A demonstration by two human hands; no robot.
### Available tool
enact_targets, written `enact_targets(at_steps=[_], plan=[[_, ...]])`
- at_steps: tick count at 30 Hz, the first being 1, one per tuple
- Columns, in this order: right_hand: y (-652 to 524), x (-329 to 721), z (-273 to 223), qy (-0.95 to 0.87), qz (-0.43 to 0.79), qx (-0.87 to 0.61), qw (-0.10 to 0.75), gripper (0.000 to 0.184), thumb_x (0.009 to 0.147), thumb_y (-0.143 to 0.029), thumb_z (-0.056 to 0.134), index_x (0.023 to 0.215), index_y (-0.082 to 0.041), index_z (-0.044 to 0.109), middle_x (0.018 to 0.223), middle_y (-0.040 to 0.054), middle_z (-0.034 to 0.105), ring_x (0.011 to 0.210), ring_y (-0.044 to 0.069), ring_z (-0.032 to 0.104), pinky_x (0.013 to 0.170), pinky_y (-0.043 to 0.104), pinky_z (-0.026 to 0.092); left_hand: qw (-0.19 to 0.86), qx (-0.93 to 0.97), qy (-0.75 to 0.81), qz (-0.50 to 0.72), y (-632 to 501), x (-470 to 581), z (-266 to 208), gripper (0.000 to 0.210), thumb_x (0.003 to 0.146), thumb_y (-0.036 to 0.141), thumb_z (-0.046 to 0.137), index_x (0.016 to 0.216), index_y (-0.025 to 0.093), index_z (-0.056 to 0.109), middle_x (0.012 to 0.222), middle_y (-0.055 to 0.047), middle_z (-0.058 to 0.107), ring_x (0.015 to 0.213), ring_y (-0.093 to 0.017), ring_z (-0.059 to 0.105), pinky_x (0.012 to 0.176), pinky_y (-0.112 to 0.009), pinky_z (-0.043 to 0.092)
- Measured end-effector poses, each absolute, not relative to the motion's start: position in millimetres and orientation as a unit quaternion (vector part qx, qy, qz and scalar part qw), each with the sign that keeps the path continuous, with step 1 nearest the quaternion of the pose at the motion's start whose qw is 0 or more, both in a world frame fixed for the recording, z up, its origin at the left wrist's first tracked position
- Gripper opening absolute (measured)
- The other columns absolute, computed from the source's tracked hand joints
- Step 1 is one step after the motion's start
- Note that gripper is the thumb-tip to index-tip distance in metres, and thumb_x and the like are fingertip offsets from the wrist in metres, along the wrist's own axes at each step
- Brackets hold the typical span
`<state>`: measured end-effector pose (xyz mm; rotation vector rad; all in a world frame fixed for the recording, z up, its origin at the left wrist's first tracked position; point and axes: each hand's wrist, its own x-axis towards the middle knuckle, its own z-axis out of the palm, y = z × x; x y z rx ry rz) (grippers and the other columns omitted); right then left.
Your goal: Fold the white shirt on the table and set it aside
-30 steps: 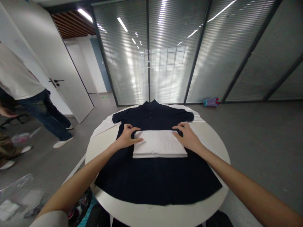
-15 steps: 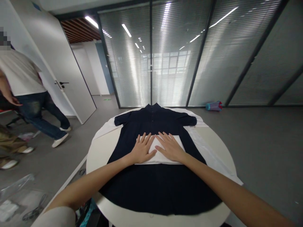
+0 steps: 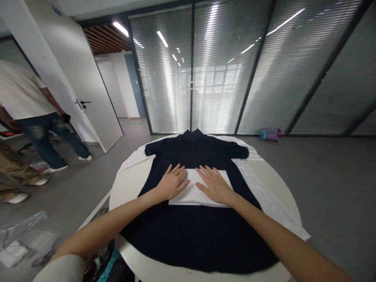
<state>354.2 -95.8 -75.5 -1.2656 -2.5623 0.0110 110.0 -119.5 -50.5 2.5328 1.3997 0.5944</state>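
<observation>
A dark navy short-sleeved polo shirt lies spread out, collar away from me, on a round white table. On its middle rests a flat white rectangle of folded cloth. My left hand lies with fingers apart over the left edge of the folded cloth. Flat on its right half is my right hand, its fingers spread too. Neither hand grips anything. White fabric shows from under the polo shirt at both sides.
A person in a white top stands at the left by a door; another person's trousers show below. A blue and pink basket lies by the glass wall. Clear plastic and cables lie on the floor at lower left.
My hands have slid apart, the left one moving left toward the folded cloth's edge. The view has shifted slightly, and the person at the left has moved.
</observation>
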Motion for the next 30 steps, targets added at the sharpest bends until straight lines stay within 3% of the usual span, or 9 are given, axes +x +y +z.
enact_targets(at_steps=[2, 8, 12, 16, 18, 20, 23, 27, 30], plan=[[-95.2, 354.7, -75.3, -0.888, 0.004, -0.438, 0.140, 0.076, 0.100, -0.066, 0.023, 0.158, -0.019, 0.033, 0.161, 0.0138, 0.032, 0.150, 0.033, 0.026, 0.122, 0.055, 0.018, 0.085, 0.864, 0.447, 0.218, -111.6, 118.4, -45.6, 0.055, 0.101, 0.048, 0.040, 0.145, 0.017, 0.052, 0.158, -0.015, 0.040, 0.153, -0.028, 0.020, 0.125, -0.048, 0.004], [-93.1, 356.4, -78.7, -0.895, 0.010, -0.424, 0.135, 0.077, 0.099, -0.067, 0.026, 0.160, -0.019, 0.029, 0.161, 0.0143, 0.032, 0.151, 0.033, 0.025, 0.122, 0.055, 0.017, 0.100, 0.876, 0.424, 0.206, -105.0, 128.4, -71.2, 0.073, 0.097, 0.059, 0.044, 0.158, 0.021, 0.029, 0.164, -0.014, 0.025, 0.154, -0.028, 0.015, 0.124, -0.049, 0.002], [-95.6, 356.1, -75.1, -0.896, 0.009, -0.426, 0.127, 0.076, 0.099, -0.065, 0.028, 0.158, -0.017, 0.031, 0.160, 0.0152, 0.034, 0.149, 0.034, 0.029, 0.121, 0.055, 0.017, 0.102, 0.878, 0.419, 0.206, -107.8, 126.5, -80.3, 0.075, 0.097, 0.060, 0.044, 0.158, 0.019, 0.028, 0.164, -0.015, 0.023, 0.154, -0.028, 0.014, 0.124, -0.049, 0.003], [-86.0, 358.5, -54.2, -0.893, 0.043, -0.428, 0.132, 0.068, 0.100, -0.061, 0.030, 0.150, -0.019, 0.048, 0.150, 0.0147, 0.051, 0.136, 0.034, 0.047, 0.114, 0.053, 0.031, 0.138, 0.865, 0.416, 0.243, -105.9, 124.7, -75.1, 0.072, 0.095, 0.058, 0.051, 0.154, 0.020, 0.039, 0.162, -0.014, 0.031, 0.152, -0.030, 0.024, 0.124, -0.049, 0.009], [-72.0, 359.7, -38.5, -0.879, 0.093, -0.450, 0.126, 0.062, 0.101, -0.057, 0.030, 0.141, -0.019, 0.058, 0.140, 0.0144, 0.060, 0.126, 0.033, 0.056, 0.106, 0.048, 0.040, 0.186, 0.849, 0.416, 0.268, -96.2, 121.9, -69.9, 0.060, 0.095, 0.055, 0.052, 0.145, 0.023, 0.053, 0.153, -0.011, 0.048, 0.144, -0.030, 0.040, 0.122, -0.046, 0.020], [-53.9, 359.1, -22.7, -0.871, 0.156, -0.458, 0.086, 0.057, 0.099, -0.055, 0.039, 0.130, -0.016, 0.067, 0.131, 0.0144, 0.066, 0.116, 0.032, 0.062, 0.097, 0.041, 0.046, 0.240, 0.819, 0.427, 0.300, -77.5, 117.0, -64.4, 0.047, 0.097, 0.052, 0.047, 0.128, 0.023, 0.068, 0.133, -0.009, 0.067, 0.126, -0.028, 0.058, 0.113, -0.040, 0.036], [-26.5, 353.6, -4.4, -0.876, 0.231, -0.424, -0.019, 0.050, 0.091, -0.055, 0.054, 0.113, -0.015, 0.074, 0.114, 0.0119, 0.073, 0.099, 0.028, 0.067, 0.081, 0.032, 0.048, 0.257, 0.774, 0.465, 0.345, -35.9, 106.2, -60.5, 0.043, 0.099, 0.048, 0.043, 0.107, 0.021, 0.076, 0.110, -0.007, 0.076, 0.105, -0.027, 0.068, 0.099, -0.036, 0.048], [0.0, 341.9, 3.7, -0.878, 0.263, -0.380, -0.123, 0.055, 0.081, -0.066, 0.059, 0.096, -0.015, 0.075, 0.097, 0.0083, 0.073, 0.086, 0.024, 0.065, 0.067, 0.029, 0.043, 0.206, 0.749, 0.527, 0.346, 15.5, 88.0, -72.2, 0.037, 0.097, 0.040, 0.047, 0.104, 0.019, 0.077, 0.114, -0.010, 0.074, 0.112, -0.030, 0.066, 0.104, -0.039, 0.045], [9.8, 337.1, 0.5, -0.864, 0.299, -0.378, -0.148, 0.061, 0.072, -0.072, 0.064, 0.091, -0.015, 0.074, 0.096, 0.0073, 0.071, 0.086, 0.024, 0.064, 0.067, 0.029, 0.043, 0.194, 0.740, 0.543, 0.346, 31.8, 75.5, -89.0, 0.033, 0.093, 0.038, 0.056, 0.110, 0.016, 0.074, 0.128, -0.013, 0.068, 0.131, -0.031, 0.054, 0.116, -0.040, 0.034]])
